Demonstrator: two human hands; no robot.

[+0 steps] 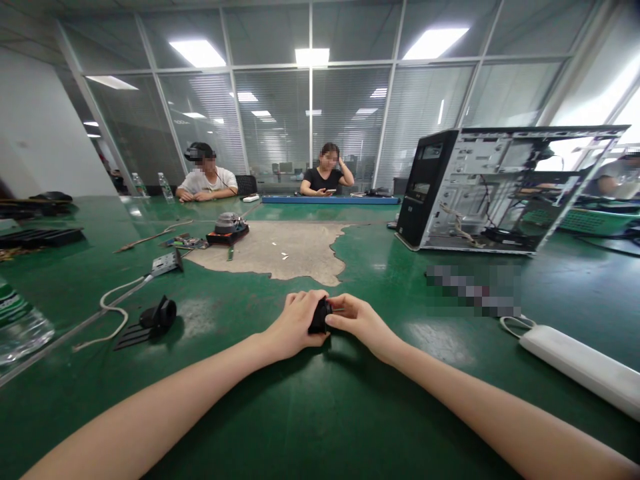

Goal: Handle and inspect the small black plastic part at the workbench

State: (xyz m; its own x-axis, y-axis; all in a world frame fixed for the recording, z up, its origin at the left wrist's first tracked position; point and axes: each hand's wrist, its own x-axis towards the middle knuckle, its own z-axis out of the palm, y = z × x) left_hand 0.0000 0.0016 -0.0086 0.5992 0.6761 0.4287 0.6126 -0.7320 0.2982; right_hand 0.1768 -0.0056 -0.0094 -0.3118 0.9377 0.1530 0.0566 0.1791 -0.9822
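A small black part (319,317) is held between both hands, just above the green table (300,413) near the middle of the view. My left hand (300,322) wraps round it from the left, with the fingers over its top and the thumb below. From the right, the fingertips and thumb of my right hand (361,323) pinch at its right side. Exactly what the right fingertips grip is too small to tell. Left of the hands lies another black plastic piece (159,316) with a round end and flat prongs.
An open computer case (470,190) stands at the right. Nearer are a white power strip (583,363) and a blurred-out object. At the left are a water bottle (20,320), a metal bracket (167,264) with a cable, and a cooler (228,228). Two people sit across the table.
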